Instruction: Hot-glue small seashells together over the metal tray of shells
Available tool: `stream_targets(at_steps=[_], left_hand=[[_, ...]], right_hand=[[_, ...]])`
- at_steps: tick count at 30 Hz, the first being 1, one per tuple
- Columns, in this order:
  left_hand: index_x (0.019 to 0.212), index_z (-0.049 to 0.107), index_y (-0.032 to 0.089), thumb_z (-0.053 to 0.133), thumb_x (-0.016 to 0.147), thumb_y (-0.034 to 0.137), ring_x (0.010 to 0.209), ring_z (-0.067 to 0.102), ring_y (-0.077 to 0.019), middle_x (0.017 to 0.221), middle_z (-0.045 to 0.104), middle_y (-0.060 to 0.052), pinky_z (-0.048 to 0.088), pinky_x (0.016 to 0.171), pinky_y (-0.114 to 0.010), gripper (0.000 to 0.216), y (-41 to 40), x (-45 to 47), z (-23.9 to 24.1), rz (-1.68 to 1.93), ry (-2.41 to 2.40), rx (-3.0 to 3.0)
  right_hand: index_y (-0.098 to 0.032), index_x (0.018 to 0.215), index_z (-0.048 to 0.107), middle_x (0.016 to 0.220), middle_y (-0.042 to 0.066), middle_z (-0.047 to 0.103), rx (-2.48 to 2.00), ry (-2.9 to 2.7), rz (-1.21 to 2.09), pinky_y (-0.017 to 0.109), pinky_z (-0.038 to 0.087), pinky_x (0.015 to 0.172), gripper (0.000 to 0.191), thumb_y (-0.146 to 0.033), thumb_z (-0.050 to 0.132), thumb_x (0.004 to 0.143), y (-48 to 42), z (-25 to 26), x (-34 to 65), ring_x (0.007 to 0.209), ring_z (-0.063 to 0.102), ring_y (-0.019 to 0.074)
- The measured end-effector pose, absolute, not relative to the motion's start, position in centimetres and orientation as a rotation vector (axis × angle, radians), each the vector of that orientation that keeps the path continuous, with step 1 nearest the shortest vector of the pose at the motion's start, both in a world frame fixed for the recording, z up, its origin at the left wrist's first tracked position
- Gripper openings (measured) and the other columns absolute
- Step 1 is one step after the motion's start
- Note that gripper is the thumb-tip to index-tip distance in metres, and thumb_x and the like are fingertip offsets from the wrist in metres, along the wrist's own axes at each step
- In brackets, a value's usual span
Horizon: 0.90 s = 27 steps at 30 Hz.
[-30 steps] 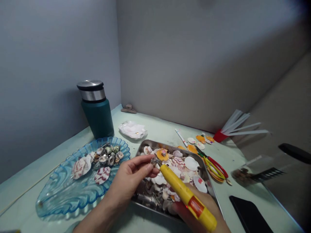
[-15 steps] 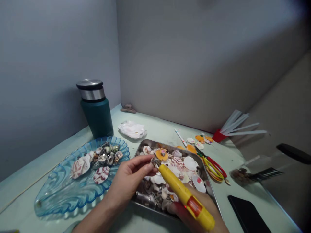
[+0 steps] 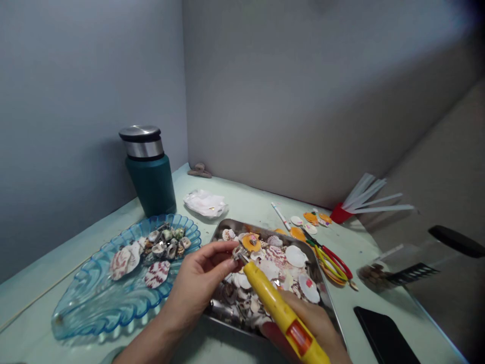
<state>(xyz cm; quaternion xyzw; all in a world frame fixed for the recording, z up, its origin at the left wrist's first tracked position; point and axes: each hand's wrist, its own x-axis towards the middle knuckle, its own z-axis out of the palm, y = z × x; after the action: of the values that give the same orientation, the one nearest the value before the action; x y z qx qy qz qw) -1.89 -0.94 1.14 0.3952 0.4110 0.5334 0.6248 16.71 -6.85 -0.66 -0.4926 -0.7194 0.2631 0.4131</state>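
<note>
My left hand (image 3: 197,288) pinches a small shell (image 3: 238,251) over the metal tray (image 3: 223,316). My right hand (image 3: 306,326) grips a yellow glue gun (image 3: 278,308), whose nozzle touches that small shell. The tray is full of several scallop and snail shells (image 3: 282,260). To the left sits a blue glass leaf-shaped dish (image 3: 98,298) with several shells (image 3: 155,250) at its far end.
A teal flask (image 3: 149,172) with a steel lid stands at the back left. Nearby lie a white wrapper (image 3: 206,202), a pen (image 3: 281,216), orange shells (image 3: 312,218), scissors (image 3: 333,260), a red cup of glue sticks (image 3: 364,199), a black phone (image 3: 382,336).
The glue gun has slid slightly left and down, its nozzle now against the shell in my left hand. My left hand has hardly moved.
</note>
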Motion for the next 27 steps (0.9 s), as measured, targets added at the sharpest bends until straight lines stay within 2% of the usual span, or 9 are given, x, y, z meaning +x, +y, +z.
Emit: stream_targets(at_steps=[3, 6, 17, 24, 27], left_hand=[[0.089, 0.073, 0.019, 0.076, 0.067, 0.018, 0.078, 0.069, -0.015, 0.087, 0.076, -0.003, 0.055, 0.075, -0.023, 0.022, -1.01, -1.97, 1.07, 1.221, 0.952, 0.928], [0.089, 0.073, 0.019, 0.076, 0.067, 0.019, 0.077, 0.069, -0.0154, 0.088, 0.076, -0.004, 0.055, 0.075, -0.024, 0.022, -1.05, -2.0, 1.08, 1.219, 0.94, 0.917], [0.099, 0.071, 0.018, 0.07, 0.074, 0.025, 0.074, 0.069, -0.0154, 0.079, 0.076, -0.005, 0.053, 0.076, -0.027, 0.026, -0.98, -2.34, 0.82, 1.138, 0.937, 0.929], [0.111, 0.066, 0.017, 0.064, 0.079, 0.036, 0.056, 0.061, -0.0141, 0.062, 0.066, -0.002, 0.048, 0.054, -0.026, 0.037, -1.13, -2.57, 0.82, 1.041, 0.984, 1.026], [0.111, 0.066, 0.017, 0.063, 0.079, 0.038, 0.053, 0.059, -0.0137, 0.062, 0.065, -0.002, 0.047, 0.053, -0.026, 0.039, -1.16, -2.58, 0.76, 1.033, 0.989, 1.049]], right_hand=[[-0.026, 0.084, 0.07, 0.065, 0.0, 0.068, -1.221, -1.821, 0.684, 0.023, 0.052, 0.056, 0.011, -0.03, 0.063, 0.077, -6.96, -0.65, 16.8, 0.069, 0.068, 0.0218], [-0.027, 0.091, 0.07, 0.071, 0.0, 0.07, -1.229, -1.786, 0.717, 0.024, 0.052, 0.058, 0.017, -0.026, 0.064, 0.076, -6.98, -0.36, 16.77, 0.067, 0.067, 0.0206], [-0.024, 0.091, 0.068, 0.075, 0.001, 0.067, -1.303, -1.72, 0.762, 0.026, 0.051, 0.063, 0.019, -0.036, 0.064, 0.077, -6.96, 0.0, 16.57, 0.066, 0.064, 0.0187], [-0.022, 0.082, 0.068, 0.067, 0.001, 0.066, -1.382, -1.804, 0.738, 0.026, 0.049, 0.056, 0.017, -0.036, 0.059, 0.078, -6.82, 0.07, 17.02, 0.059, 0.061, 0.018], [-0.022, 0.084, 0.069, 0.073, 0.002, 0.069, -1.433, -1.744, 0.689, 0.028, 0.052, 0.061, 0.02, -0.039, 0.061, 0.077, -7.0, -0.13, 17.1, 0.066, 0.064, 0.0203]])
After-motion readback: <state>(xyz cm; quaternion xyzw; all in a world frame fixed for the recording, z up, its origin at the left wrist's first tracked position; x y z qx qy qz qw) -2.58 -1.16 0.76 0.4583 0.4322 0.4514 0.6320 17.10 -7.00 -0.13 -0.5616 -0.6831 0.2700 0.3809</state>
